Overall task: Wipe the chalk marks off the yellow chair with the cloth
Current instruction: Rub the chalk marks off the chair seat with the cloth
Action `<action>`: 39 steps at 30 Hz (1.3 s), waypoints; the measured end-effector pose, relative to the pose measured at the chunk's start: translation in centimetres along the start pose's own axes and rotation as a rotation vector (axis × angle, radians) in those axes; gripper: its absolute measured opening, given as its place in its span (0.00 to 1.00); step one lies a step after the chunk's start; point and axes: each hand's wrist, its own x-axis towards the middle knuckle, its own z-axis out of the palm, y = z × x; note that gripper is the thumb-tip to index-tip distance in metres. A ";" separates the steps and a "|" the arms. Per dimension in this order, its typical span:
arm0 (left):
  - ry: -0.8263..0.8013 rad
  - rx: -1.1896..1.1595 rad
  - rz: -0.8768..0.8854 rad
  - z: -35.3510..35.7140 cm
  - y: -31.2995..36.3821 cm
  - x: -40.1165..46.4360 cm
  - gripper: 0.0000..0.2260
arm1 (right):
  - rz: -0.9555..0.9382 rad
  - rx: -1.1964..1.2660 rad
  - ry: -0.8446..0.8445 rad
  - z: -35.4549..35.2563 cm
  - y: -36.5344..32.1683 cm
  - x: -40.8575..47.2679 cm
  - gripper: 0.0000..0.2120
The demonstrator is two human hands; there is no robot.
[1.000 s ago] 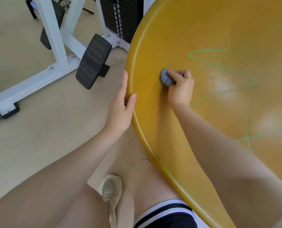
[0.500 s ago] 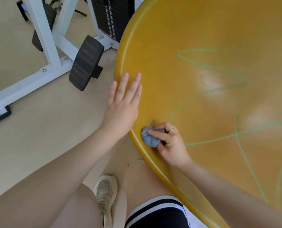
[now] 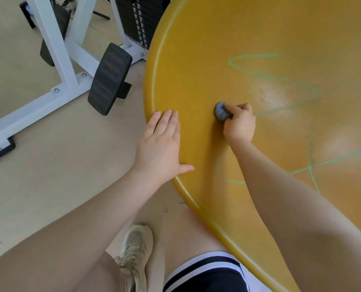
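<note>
right hand (image 3: 239,125) grips cloth (image 3: 220,111) | left hand (image 3: 160,144) flat on yellow chair (image 3: 196,60)

Person, seen from above: both forearms bare, no sleeves in view. Left hand (image 3: 160,144) without jewellery; right hand (image 3: 239,125) with a thin gold-coloured ring (image 3: 249,110) on one finger. Dark navy shorts (image 3: 204,277) with a white band and a dark stripe at the hem; one cream lace-up sneaker (image 3: 135,256), laces matching, upper lightly scuffed.
</note>
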 end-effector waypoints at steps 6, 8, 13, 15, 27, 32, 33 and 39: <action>-0.041 -0.007 -0.005 -0.7 0.3 0.1 0.51 | -0.385 0.202 -0.196 -0.4 -0.2 -9.2 0.21; -0.052 0.014 -0.004 -1.1 0.3 0.2 0.52 | -0.427 0.234 -0.258 -1.2 0.0 -11.4 0.20; -0.116 0.089 0.015 -1.4 1.4 1.0 0.55 | -0.493 0.173 -0.227 -1.3 0.6 -10.5 0.20; -0.117 0.097 0.038 -1.2 1.6 1.8 0.55 | -0.422 0.129 -0.147 -0.6 0.8 -8.3 0.21; -0.247 0.117 0.078 -0.1 2.0 4.0 0.56 | -0.002 -0.097 -0.004 -1.5 4.6 1.0 0.22; -0.248 0.096 0.074 -0.5 2.1 3.8 0.55 | -0.212 0.051 -0.177 -1.6 2.4 -5.4 0.16; -0.250 0.089 0.072 -0.5 2.2 3.8 0.55 | -0.256 0.098 -0.221 -1.7 2.0 -7.0 0.17; -0.266 0.099 0.062 -0.7 2.2 3.8 0.56 | -0.350 0.212 -0.330 -2.0 1.8 -9.3 0.17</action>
